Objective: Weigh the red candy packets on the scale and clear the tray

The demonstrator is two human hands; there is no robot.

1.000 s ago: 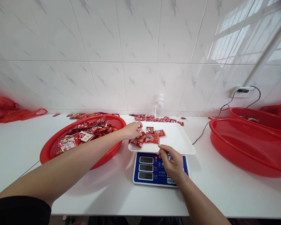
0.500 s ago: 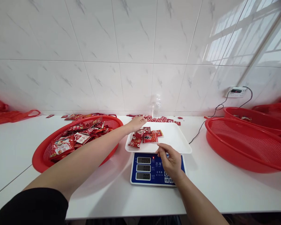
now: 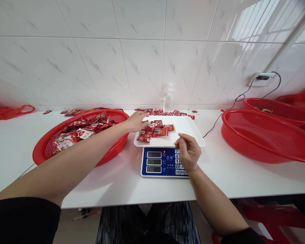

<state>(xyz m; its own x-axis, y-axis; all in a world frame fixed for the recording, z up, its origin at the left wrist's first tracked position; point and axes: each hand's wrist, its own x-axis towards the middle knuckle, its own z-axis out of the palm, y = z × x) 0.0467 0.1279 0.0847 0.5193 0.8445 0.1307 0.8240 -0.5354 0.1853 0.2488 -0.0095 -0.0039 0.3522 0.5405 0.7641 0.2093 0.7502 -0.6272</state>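
A white weighing tray (image 3: 188, 130) tops a blue digital scale (image 3: 157, 169) with three displays. Several red snack packets (image 3: 152, 130) lie heaped on the tray's left half. My left hand (image 3: 137, 122) reaches over the tray's left rim beside these packets, fingers stretched forward and thumb apart, with nothing visible in it. In front of the tray's right part, my right hand (image 3: 189, 152) hovers over the scale's keys, fingers curled in and no object showing. A red perforated basket (image 3: 40, 154) full of red packets stands left of the scale, partly hidden by my left forearm.
More small red packets (image 3: 159, 112) lie along the wall behind the tray, near a clear plastic bottle (image 3: 168, 96). Red baskets (image 3: 256, 142) stand on the right. A black cable (image 3: 212, 128) runs from the wall socket (image 3: 261, 79) toward the scale. A red bag (image 3: 12, 112) lies far left.
My view has tilted down. My left hand has drawn back from the tray's far edge to its left rim. My right hand has shifted slightly right, uncovering more keys.
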